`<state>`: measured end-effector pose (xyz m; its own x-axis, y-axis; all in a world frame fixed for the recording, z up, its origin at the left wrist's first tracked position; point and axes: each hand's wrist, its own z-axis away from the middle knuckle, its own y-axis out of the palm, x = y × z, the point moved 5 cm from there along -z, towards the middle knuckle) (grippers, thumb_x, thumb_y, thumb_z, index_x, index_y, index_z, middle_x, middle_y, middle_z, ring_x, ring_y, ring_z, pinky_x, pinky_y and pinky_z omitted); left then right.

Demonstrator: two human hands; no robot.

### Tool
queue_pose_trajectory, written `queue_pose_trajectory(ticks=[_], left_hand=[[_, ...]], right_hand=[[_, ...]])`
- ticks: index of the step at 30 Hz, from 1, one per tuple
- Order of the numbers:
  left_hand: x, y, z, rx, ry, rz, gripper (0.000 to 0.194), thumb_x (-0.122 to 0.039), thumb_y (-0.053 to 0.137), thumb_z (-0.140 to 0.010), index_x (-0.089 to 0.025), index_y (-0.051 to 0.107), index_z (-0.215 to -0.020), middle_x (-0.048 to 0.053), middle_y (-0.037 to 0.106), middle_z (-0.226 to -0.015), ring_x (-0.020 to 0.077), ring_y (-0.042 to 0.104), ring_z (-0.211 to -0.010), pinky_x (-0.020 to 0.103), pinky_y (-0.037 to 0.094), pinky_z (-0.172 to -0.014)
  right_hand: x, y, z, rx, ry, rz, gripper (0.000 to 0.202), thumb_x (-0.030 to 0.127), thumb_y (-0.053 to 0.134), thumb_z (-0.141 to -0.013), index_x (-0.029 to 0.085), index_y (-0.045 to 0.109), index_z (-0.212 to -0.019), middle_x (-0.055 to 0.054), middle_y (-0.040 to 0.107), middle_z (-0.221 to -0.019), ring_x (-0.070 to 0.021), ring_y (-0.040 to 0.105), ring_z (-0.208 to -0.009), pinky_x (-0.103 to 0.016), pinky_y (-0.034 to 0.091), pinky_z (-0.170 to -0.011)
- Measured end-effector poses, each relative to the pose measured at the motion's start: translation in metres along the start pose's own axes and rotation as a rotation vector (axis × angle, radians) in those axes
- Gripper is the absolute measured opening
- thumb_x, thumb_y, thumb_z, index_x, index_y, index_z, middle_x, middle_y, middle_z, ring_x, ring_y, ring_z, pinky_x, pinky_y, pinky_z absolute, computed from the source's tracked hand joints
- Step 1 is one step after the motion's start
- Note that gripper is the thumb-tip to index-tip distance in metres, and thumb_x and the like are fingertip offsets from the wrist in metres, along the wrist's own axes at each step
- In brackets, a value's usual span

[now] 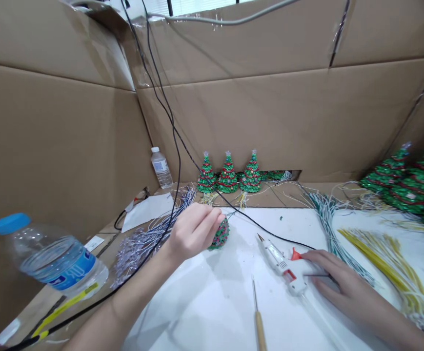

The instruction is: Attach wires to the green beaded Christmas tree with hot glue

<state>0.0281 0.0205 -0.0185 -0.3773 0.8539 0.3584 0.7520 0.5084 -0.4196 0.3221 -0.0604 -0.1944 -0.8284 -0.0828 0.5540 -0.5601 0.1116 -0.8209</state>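
My left hand [196, 230] is closed in a pinch at the top of a small green Christmas tree ornament [220, 236], which has pink-red trim. Thin green wires stick out near the fingertips, and the hand hides part of the ornament. On the right, my right hand [338, 278] has its fingers around the handle of a white glue gun [283, 261] with an orange trigger. The gun's metal nozzle points up and left, and a clear glue stick trails from its back. Between the hands lies an awl [258, 321] with a wooden handle.
Three finished trees [228, 175] stand at the back, with more trees [413, 187] at right. Wire bundles, green [331, 219] and yellow [387, 258], flank the white board. A black cable [177, 134] crosses the workspace. Water bottles [60, 263] stand left; cardboard walls surround everything.
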Motion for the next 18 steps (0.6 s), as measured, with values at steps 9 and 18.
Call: queue_pose_trajectory(ticks=[9, 18], left_hand=[[-0.033, -0.008, -0.003, 0.043, 0.159, 0.106, 0.013, -0.004, 0.061, -0.08, -0.008, 0.059, -0.092, 0.006, 0.064, -0.064, 0.0153, 0.058, -0.058, 0.028, 0.043, -0.049], [-0.09, -0.049, 0.025, 0.293, 0.258, 0.193, 0.009, 0.002, 0.066, -0.075, -0.006, 0.066, -0.08, 0.003, 0.064, -0.059, 0.0136, 0.059, -0.053, 0.028, 0.044, -0.039]], right_hand=[[0.009, -0.006, 0.0, -0.006, -0.011, -0.016, 0.039, 0.03, 0.047, -0.084, 0.026, 0.055, -0.122, -0.007, 0.054, -0.13, -0.0264, 0.049, -0.123, -0.043, 0.04, -0.105], [0.012, -0.008, 0.0, 0.009, -0.038, -0.024, 0.038, 0.027, 0.047, -0.084, 0.027, 0.054, -0.121, -0.007, 0.053, -0.128, -0.0257, 0.048, -0.122, -0.042, 0.04, -0.103]])
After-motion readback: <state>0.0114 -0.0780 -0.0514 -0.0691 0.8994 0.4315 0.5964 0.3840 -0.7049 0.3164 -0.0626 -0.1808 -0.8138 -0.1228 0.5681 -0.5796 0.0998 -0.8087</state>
